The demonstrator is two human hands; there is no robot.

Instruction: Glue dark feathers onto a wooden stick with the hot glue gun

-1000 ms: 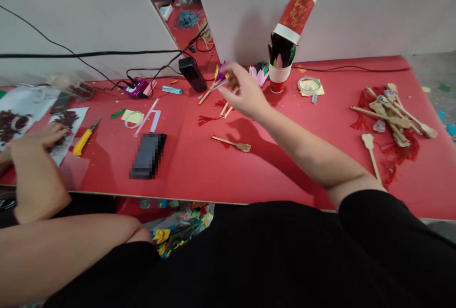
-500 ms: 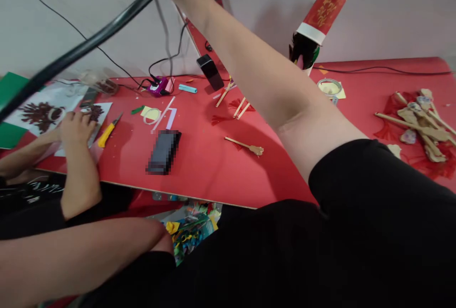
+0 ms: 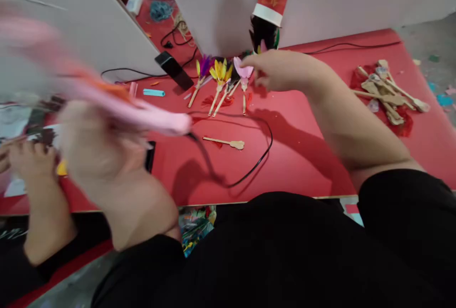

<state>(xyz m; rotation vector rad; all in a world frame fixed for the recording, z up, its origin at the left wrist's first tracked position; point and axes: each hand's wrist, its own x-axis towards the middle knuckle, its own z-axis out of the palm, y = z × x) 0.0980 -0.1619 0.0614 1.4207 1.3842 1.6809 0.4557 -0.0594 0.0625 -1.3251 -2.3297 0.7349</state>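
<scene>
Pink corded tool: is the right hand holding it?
No, the left hand holds the pink corded tool, while the right hand is by the pale pink flower.

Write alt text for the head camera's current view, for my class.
A person's left hand holds a blurred pink tool with a black cord above a red table; the right hand is by a pink-petalled stick. More petalled sticks lie nearby, with wooden pieces piled at right.
</scene>
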